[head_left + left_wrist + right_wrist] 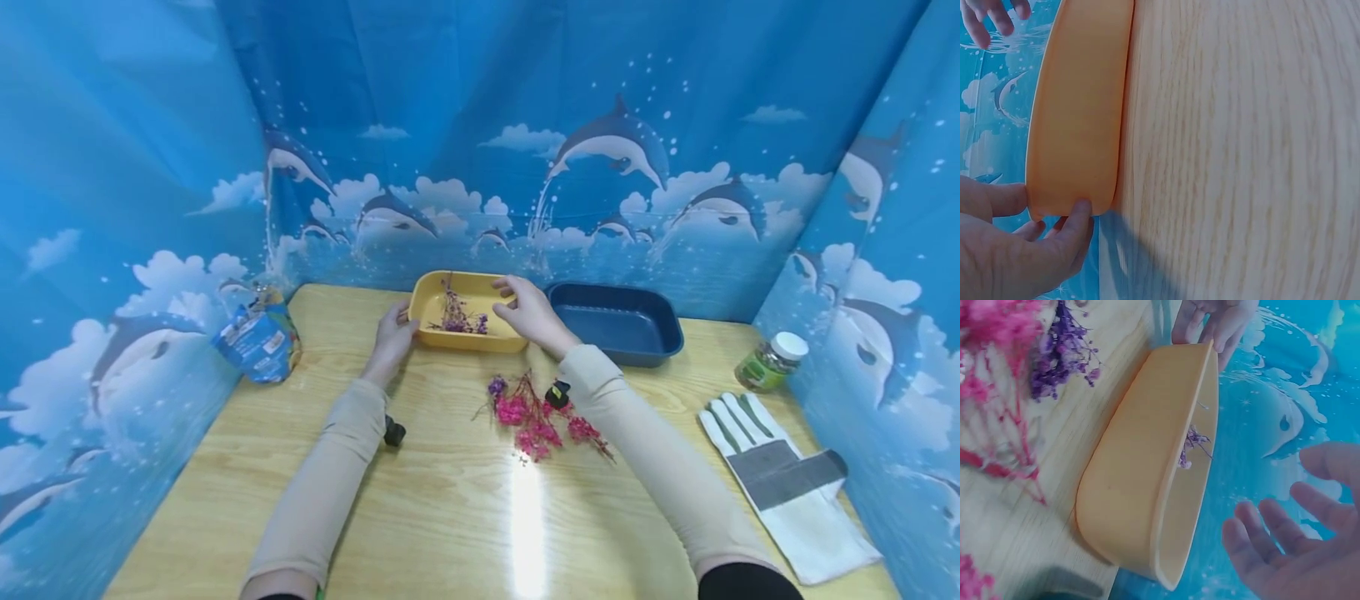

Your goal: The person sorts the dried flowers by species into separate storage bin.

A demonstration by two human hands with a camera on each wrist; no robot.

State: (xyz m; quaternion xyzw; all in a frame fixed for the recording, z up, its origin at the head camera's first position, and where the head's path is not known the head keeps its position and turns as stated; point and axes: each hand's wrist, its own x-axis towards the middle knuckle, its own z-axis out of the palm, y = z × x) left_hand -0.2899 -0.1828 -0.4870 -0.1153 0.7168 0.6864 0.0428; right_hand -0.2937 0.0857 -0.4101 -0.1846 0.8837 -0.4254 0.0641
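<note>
A yellow tray (pixel 468 340) stands at the back of the table, with sprigs of dried purple flowers (pixel 456 317) lying inside. At its left end, my left hand (pixel 393 340) grips the tray's corner; in the left wrist view, the thumb and fingers (pixel 1075 228) touch its end wall. My right hand (pixel 534 315) hovers at the tray's right end. Its fingers (pixel 1272 531) are spread, loosely bent and hold nothing in the right wrist view. Nearer on the table lie pink dried flowers (pixel 536 425) with a small purple sprig (pixel 497 387).
A dark blue tray (pixel 618 329) stands right of the yellow one. Farther right are a white-lidded jar (pixel 771 362) and a white and grey work glove (pixel 787 483). A blue bag (pixel 261 337) sits at the left edge. Dolphin-print curtains (pixel 480 150) enclose the table's back and sides.
</note>
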